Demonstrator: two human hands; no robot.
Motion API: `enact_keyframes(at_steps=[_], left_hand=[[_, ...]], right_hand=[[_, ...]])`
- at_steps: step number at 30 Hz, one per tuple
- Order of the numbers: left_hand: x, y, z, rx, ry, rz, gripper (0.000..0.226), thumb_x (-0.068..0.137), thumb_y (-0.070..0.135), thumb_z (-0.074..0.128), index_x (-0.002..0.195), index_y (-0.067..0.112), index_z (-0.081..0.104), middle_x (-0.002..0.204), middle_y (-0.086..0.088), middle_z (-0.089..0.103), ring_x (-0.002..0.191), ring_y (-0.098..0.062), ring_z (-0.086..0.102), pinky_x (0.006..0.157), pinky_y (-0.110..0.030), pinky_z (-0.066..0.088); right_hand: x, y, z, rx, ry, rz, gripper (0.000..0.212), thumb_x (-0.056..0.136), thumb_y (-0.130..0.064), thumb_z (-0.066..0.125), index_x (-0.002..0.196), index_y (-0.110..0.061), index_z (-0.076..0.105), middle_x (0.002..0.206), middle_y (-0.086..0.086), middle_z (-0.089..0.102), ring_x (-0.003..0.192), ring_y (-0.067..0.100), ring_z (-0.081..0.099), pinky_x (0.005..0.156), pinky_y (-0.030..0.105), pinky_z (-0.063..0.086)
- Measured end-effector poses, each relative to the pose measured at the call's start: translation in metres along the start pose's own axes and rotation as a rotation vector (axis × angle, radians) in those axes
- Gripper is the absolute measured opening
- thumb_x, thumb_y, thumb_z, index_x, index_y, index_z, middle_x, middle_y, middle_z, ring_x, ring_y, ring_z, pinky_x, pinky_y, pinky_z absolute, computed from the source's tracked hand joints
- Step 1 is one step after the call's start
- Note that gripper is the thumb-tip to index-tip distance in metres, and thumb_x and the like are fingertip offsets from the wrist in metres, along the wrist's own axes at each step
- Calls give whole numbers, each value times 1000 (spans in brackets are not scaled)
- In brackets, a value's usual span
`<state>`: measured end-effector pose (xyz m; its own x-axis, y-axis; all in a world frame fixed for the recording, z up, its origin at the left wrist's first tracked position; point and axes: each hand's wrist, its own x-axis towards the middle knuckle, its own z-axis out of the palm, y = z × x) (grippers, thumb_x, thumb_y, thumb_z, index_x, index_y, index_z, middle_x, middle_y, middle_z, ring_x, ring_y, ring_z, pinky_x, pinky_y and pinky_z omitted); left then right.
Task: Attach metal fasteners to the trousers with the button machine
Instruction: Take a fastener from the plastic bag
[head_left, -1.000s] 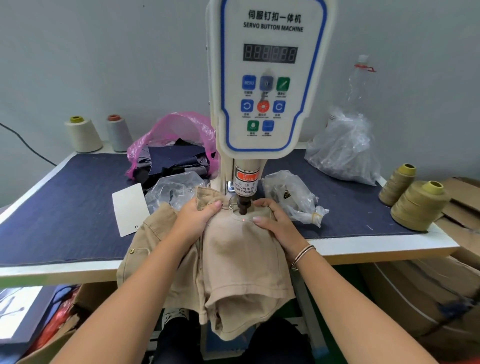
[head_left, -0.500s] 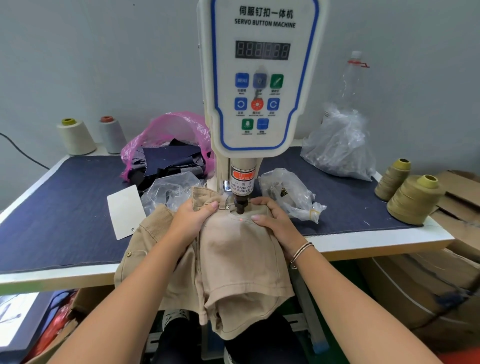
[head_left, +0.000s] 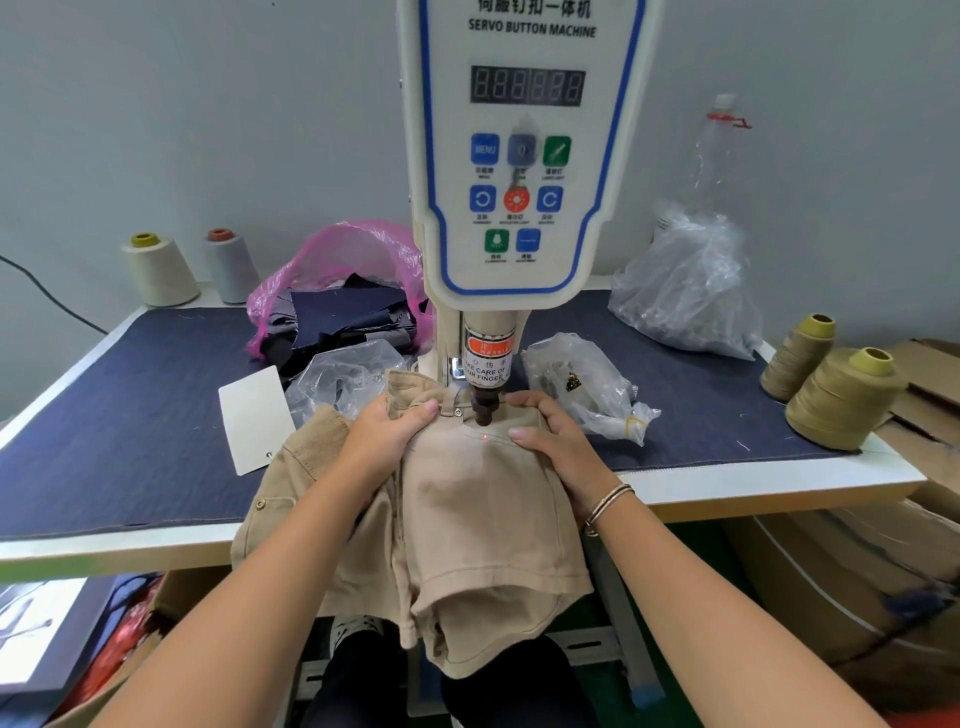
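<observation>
Right now the beige trousers (head_left: 467, 499) lie over the front edge of the bench (head_left: 130, 415), waistband under the punch head (head_left: 483, 408) of the servo button machine (head_left: 524, 156). The left hand (head_left: 387, 431) grips the bunched waistband, fingers curled round it; the right hand (head_left: 550, 436) pinches the cloth beside the punch. To do this well, I'd keep the fabric flat and taut, centre the red laser dot (head_left: 485, 438) on the mark, and keep fingertips clear before firing
</observation>
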<state>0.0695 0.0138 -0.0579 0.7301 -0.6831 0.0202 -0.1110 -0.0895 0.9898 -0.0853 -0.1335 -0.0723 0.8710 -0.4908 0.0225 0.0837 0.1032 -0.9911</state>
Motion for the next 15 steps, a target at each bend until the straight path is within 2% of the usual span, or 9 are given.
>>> enact_keyframes(at_steps=[3, 8, 12, 15], left_hand=[[-1, 1, 0, 5, 1, 5, 6, 89, 28, 65, 89, 33, 65, 77, 29, 69, 72, 14, 63, 56, -3, 41], [0, -1, 0, -18, 24, -9, 5, 87, 29, 67, 91, 32, 65, 83, 21, 71, 75, 9, 65, 66, -14, 43], [0, -1, 0, -18, 20, -8, 6, 87, 30, 67, 92, 32, 64, 83, 21, 70, 73, 12, 64, 62, -10, 42], [0, -2, 0, -55, 17, 0, 7, 88, 24, 67, 94, 28, 66, 85, 17, 72, 77, 6, 66, 62, -8, 46]], right_hand=[[0, 0, 0, 6, -7, 1, 31, 71, -21, 66, 95, -40, 66, 118, 6, 58, 96, 13, 61, 75, 22, 50], [-1, -1, 0, 22, -8, -3, 31, 72, -19, 65, 98, -36, 65, 115, 4, 59, 90, 8, 63, 73, 21, 51], [-2, -2, 1, 16, -4, 6, 34, 72, -18, 64, 103, -30, 62, 113, 3, 60, 89, 7, 63, 72, 19, 50], [-3, -3, 1, 12, 12, -5, 32, 76, -11, 63, 104, -26, 61, 104, 0, 62, 85, 6, 62, 72, 19, 50]])
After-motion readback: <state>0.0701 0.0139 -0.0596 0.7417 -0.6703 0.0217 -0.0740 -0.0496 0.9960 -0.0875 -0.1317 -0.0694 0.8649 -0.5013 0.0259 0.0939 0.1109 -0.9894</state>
